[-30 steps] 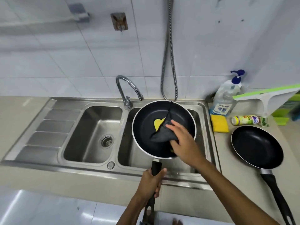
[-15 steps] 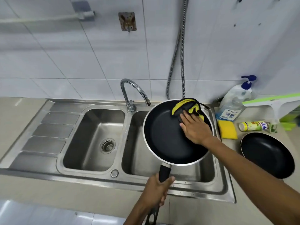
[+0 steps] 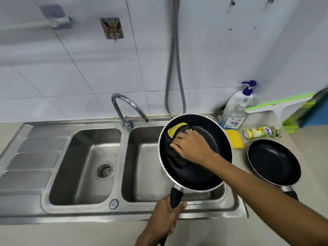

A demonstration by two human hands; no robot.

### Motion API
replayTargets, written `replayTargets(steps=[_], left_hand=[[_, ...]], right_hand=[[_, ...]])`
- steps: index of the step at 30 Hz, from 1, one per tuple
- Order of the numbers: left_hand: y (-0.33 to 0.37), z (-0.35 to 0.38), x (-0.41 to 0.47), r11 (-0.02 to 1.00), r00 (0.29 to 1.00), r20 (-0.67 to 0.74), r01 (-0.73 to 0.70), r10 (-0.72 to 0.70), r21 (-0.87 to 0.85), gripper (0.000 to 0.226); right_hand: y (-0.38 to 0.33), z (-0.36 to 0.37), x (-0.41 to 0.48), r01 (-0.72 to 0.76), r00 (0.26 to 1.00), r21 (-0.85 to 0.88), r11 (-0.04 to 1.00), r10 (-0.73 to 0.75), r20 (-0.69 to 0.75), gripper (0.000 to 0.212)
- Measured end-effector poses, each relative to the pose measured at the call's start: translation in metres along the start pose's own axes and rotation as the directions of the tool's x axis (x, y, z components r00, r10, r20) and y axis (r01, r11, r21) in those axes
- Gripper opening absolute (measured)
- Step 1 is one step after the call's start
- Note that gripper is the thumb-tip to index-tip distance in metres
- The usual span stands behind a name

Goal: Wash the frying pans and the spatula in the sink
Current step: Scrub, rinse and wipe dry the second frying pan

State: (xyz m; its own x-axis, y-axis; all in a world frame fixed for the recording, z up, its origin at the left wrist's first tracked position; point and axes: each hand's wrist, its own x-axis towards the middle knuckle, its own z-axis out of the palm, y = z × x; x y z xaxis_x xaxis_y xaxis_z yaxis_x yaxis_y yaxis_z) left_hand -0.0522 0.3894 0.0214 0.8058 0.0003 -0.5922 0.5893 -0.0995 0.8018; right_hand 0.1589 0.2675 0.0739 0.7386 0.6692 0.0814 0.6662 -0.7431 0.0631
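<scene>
A black frying pan (image 3: 209, 173) with a silver rim is held over the right basin of the steel double sink (image 3: 124, 213). My left hand (image 3: 165, 219) grips its black handle at the sink's front edge. My right hand (image 3: 192, 147) presses a black and yellow cloth (image 3: 177, 129) flat against the pan's inside, left of its middle. A second black frying pan (image 3: 273, 161) lies on the counter to the right, its handle partly hidden by my right forearm. No spatula is in view.
A curved tap (image 3: 127, 110) stands between the basins, a metal hose (image 3: 174, 68) hangs on the tiled wall. Behind the pans are a soap pump bottle (image 3: 237, 110), a yellow sponge (image 3: 234, 141), a small lying bottle (image 3: 258, 132) and a green-edged squeegee (image 3: 276, 106).
My right hand has slid the cloth from the pan's far rim toward its left middle. The pan stays held over the right basin by my left hand.
</scene>
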Motion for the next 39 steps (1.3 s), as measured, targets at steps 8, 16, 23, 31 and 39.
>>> replayTargets(steps=[8, 16, 23, 31, 39], left_hand=[[0.015, 0.004, 0.001, 0.999, 0.999, 0.012, -0.036, 0.035, 0.016, 0.054], [0.021, -0.003, 0.007, 0.997, 0.999, 0.031, -0.041, 0.044, -0.073, 0.04], [0.023, 0.017, 0.0, 0.998, 0.998, 0.037, -0.054, 0.055, -0.042, 0.04], [0.015, 0.002, 0.008, 0.993, 0.994, -0.075, -0.088, 0.082, -0.081, 0.038], [0.014, 0.008, -0.009, 0.992, 0.998, -0.055, -0.018, 0.024, 0.121, 0.035]], right_hand=[[0.029, 0.027, -0.019, -0.135, 0.976, 0.023, 0.991, 0.129, 0.177, 0.062], [-0.006, 0.026, -0.094, 0.055, 0.962, 0.262, 0.964, -0.121, 0.244, 0.07], [0.007, 0.022, 0.017, -0.282, 0.944, 0.235, 0.93, 0.225, 0.242, 0.062], [0.036, 0.033, -0.09, -0.286, 0.907, 0.097, 0.953, 0.237, 0.349, 0.056], [-0.084, 0.006, -0.024, -0.282, 0.959, 0.81, 0.515, 0.124, 0.255, 0.059]])
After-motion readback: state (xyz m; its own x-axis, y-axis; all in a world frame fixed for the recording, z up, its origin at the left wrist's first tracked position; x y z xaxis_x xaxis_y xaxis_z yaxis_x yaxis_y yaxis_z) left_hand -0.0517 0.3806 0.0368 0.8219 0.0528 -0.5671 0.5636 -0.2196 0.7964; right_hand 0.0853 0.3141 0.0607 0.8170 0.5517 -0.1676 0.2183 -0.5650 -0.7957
